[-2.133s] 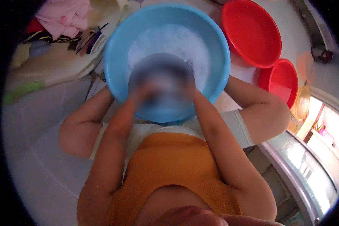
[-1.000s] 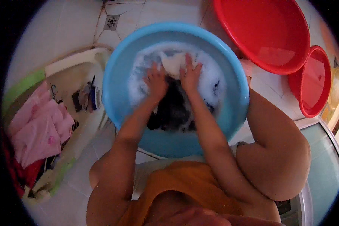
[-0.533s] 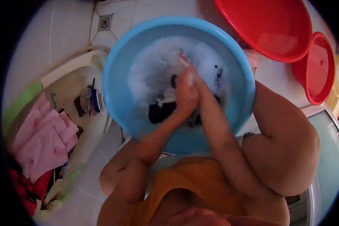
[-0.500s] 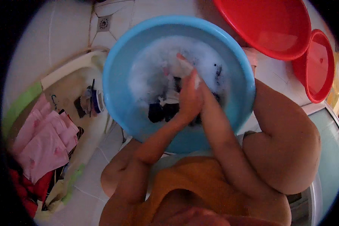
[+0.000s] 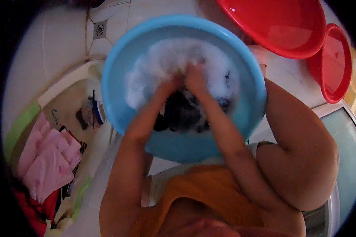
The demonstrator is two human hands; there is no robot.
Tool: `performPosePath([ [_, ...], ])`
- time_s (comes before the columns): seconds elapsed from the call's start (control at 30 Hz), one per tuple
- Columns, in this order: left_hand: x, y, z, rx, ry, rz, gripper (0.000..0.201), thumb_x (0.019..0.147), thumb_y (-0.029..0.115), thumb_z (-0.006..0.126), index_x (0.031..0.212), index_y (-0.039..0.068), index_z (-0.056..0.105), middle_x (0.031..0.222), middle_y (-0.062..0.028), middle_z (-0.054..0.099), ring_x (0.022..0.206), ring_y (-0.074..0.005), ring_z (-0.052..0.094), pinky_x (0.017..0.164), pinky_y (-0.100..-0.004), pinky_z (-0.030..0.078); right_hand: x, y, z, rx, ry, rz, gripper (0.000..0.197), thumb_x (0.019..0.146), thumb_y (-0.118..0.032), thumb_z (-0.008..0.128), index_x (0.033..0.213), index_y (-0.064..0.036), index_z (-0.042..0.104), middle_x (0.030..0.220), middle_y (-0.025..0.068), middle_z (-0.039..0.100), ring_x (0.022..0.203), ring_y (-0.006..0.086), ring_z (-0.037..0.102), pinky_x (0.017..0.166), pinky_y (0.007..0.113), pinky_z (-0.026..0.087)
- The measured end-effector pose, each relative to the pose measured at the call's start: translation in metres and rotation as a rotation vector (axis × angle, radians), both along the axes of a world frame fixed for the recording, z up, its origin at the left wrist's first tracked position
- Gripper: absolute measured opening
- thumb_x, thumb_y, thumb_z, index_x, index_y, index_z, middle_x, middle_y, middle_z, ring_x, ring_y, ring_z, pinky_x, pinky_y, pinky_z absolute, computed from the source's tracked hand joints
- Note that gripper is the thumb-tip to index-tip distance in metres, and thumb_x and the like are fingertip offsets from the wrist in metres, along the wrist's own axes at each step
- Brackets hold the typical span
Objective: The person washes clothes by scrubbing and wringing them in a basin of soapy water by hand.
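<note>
Head camera: left hand (image 5: 171, 83) and right hand (image 5: 195, 78) sit close together amid white suds (image 5: 218, 63), too blurred to tell how open they are or what they grip. Dark clothes (image 5: 181, 112) lie at their six o'clock, inside the blue basin (image 5: 110, 93). Outside, red basins (image 5: 279, 25) stand at two and three o'clock, pink cloth (image 5: 49, 162) at eight.

blue basin (image 5: 182, 148) | white suds (image 5: 219, 59) | black cloth (image 5: 178, 108) near right hand (image 5: 195, 79) | red basins (image 5: 273, 21) | pink cloth (image 5: 49, 162), darker pink patches
</note>
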State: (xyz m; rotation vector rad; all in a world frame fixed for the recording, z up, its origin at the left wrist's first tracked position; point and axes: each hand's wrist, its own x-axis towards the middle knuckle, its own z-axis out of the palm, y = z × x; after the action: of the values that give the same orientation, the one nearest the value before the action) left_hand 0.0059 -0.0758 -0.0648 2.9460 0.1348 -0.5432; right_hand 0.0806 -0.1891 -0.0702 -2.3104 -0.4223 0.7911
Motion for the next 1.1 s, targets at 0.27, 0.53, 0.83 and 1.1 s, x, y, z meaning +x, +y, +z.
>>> performPosePath([
  [0.27,0.029,-0.071,0.042,-0.46,-0.366,0.857,0.04,0.079,0.019,0.05,0.113,-0.003,0.044,0.12,-0.0223,0.04,0.112,-0.0366,0.037,0.094,-0.0428,0.029,0.003,0.005,0.006,0.716,1.185,-0.909,0.043,0.078,-0.026,0.054,0.113,-0.0031,0.044,0.113,0.0137,0.049,0.106,0.0294,0.044,0.092,0.035,0.033],
  [0.53,0.046,0.015,0.043,0.109,0.236,0.377,0.026,0.084,0.025,0.042,0.082,0.004,0.058,0.068,-0.0113,0.058,0.066,-0.0341,0.056,0.06,-0.0432,0.046,0.001,0.023,0.022,0.68,0.889,-0.554,0.047,0.076,-0.036,0.051,0.109,-0.0018,0.05,0.112,0.0123,0.051,0.097,0.0288,0.051,0.082,0.038,0.041],
  [0.83,0.027,-0.005,0.02,0.074,0.113,-0.207,0.037,0.079,0.027,0.051,0.108,0.004,0.051,0.111,-0.0164,0.05,0.104,-0.0316,0.046,0.088,-0.0404,0.034,0.017,-0.001,0.003,0.103,-0.079,-0.192,0.045,0.078,-0.028,0.051,0.113,-0.0001,0.044,0.109,0.0216,0.05,0.103,0.0331,0.047,0.09,0.039,0.036],
  [1.1,0.045,-0.046,0.042,-0.373,-0.33,0.987,0.04,0.072,0.019,0.058,0.105,0.0,0.046,0.098,-0.0156,0.049,0.092,-0.0295,0.049,0.085,-0.0381,0.035,0.036,0.025,0.032,0.272,0.905,-0.309,0.046,0.078,-0.038,0.054,0.107,-0.0023,0.049,0.102,0.0175,0.053,0.095,0.0298,0.05,0.085,0.039,0.039],
])
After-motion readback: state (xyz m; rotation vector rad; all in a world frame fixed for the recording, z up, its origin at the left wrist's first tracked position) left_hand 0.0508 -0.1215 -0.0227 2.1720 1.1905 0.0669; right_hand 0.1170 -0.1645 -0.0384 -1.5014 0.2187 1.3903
